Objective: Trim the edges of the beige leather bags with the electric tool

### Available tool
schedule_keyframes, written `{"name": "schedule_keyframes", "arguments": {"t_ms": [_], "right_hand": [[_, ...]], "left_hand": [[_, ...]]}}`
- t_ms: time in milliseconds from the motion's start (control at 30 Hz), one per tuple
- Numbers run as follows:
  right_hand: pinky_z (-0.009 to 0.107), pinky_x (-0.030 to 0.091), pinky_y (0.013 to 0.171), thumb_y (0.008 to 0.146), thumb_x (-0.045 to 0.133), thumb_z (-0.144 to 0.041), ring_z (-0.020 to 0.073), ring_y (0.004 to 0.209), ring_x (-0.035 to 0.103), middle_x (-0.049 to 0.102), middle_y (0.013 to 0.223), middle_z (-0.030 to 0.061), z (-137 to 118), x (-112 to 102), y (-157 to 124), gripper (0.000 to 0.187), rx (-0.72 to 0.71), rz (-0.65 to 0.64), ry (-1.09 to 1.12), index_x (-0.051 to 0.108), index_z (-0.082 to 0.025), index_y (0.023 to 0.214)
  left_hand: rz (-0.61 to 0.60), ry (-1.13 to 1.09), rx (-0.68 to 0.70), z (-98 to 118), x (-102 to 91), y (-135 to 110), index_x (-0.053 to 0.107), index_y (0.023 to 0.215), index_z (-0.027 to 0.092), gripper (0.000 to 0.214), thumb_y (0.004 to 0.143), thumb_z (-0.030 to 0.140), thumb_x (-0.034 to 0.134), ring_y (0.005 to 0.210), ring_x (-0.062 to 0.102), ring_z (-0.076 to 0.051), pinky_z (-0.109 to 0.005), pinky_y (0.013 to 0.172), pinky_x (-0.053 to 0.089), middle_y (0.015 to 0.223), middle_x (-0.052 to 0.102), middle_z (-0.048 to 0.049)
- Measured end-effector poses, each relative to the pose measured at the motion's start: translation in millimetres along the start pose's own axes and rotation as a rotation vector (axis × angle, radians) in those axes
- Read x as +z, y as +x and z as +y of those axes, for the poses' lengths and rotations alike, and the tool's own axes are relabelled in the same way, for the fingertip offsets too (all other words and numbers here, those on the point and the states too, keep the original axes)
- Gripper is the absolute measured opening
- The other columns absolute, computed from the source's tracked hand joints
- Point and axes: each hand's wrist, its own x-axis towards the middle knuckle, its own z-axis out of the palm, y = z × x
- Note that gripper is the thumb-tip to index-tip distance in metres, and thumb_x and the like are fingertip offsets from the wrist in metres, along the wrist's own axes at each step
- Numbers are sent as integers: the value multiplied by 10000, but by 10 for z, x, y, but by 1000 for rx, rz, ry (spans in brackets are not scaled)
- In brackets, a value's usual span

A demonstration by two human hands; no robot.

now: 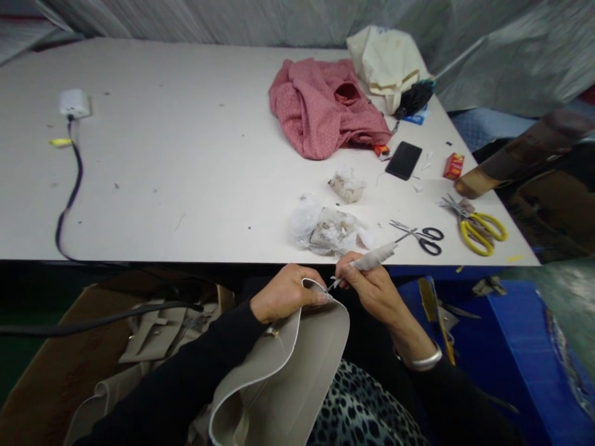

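Observation:
My left hand pinches the upper edge of a beige leather-like bag piece, which hangs over my lap with its edges curling open. Wrapped in pale cloth or tape, a slim pointed tool lies in the closed fingers of my right hand. Its thin metal tip reaches the bag's edge close to my left thumb; whether it touches cannot be told. A small metal fitting shows on the bag. Just beyond my hands, on the table, is a lump in white plastic wrap.
On the white table are black-handled scissors, yellow-handled scissors, a dark phone, a second wrapped lump and pink cloth. A cardboard box of beige pieces is left, a blue bin right.

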Motion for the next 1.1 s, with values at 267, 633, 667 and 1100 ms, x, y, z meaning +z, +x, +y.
{"name": "schedule_keyframes", "arguments": {"t_ms": [267, 633, 667, 1100], "right_hand": [[261, 481, 635, 1048, 468, -530, 140, 655, 581, 608, 715, -7, -37, 83, 156, 444, -14, -101, -78, 618, -197, 795], [266, 513, 627, 1032, 580, -424, 147, 702, 633, 672, 807, 14, 57, 114, -435, 256, -129, 473, 197, 691, -218, 929], [272, 528, 637, 1036, 574, -421, 150, 706, 649, 698, 826, 18, 44, 127, -494, 236, -120, 513, 204, 696, -223, 992], [271, 490, 669, 837, 816, -389, 168, 729, 638, 713, 837, 5, -345, 456, -963, 248, 67, 270, -98, 662, -219, 934]], "left_hand": [[-33, -58, -31, -111, 37, 11, 682, 646, 141, 121, 611, 215, 770, 580, 479, -118, -261, 593, 364, 597, 586, 22], [8, -85, -14, -55, 105, -165, 710, 677, 116, 181, 597, 255, 793, 565, 490, -117, -259, 584, 359, 587, 621, -3], [16, -83, -2, -53, 121, -189, 709, 676, 116, 182, 602, 259, 794, 568, 492, -118, -259, 587, 362, 587, 621, -4], [134, 69, 224, 2, 344, -566, 709, 697, 125, 175, 663, 272, 797, 634, 523, -135, -258, 630, 395, 641, 639, -6]]}}
